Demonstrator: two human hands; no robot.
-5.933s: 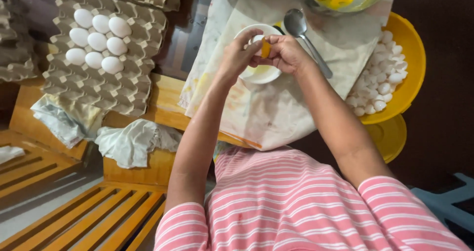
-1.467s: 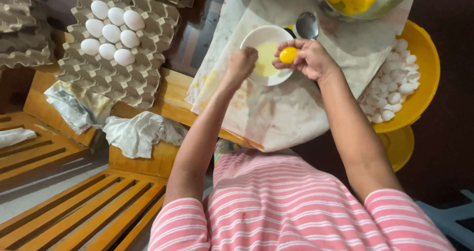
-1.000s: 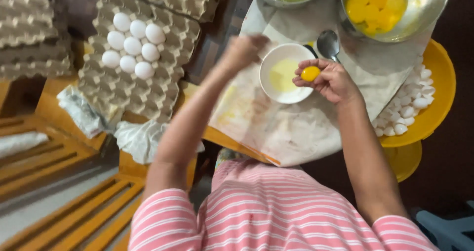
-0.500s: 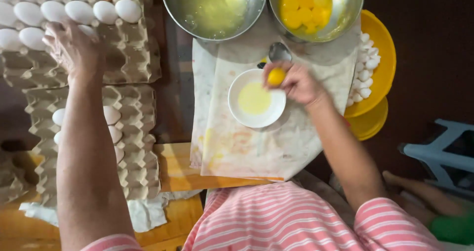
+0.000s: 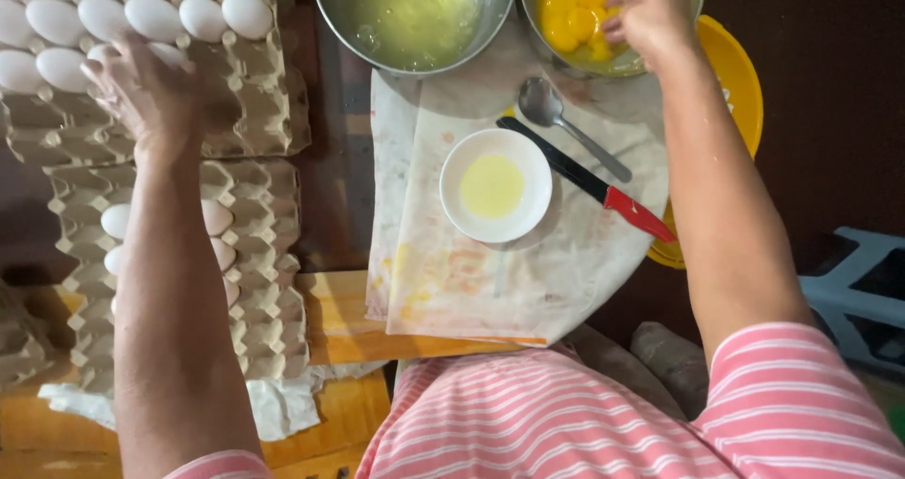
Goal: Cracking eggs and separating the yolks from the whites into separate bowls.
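My left hand lies palm down on the upper cardboard egg tray, its fingers curled over white eggs; the hand hides whether it grips one. My right hand hangs over the steel bowl of yolks, fingers pointing down into it and loosely apart, with no yolk seen in them. Beside that bowl stands a steel bowl of egg white. On the stained cloth sits a small white bowl with a little pale yellow liquid.
A spoon and a red-handled knife lie right of the white bowl. A yellow basin stands behind my right arm. A lower egg tray holds a few eggs. A blue stool is at right.
My right hand carried the yolk from above the white bowl up to the yolk bowl. My left hand stayed on the upper egg tray. The view shifted slightly.
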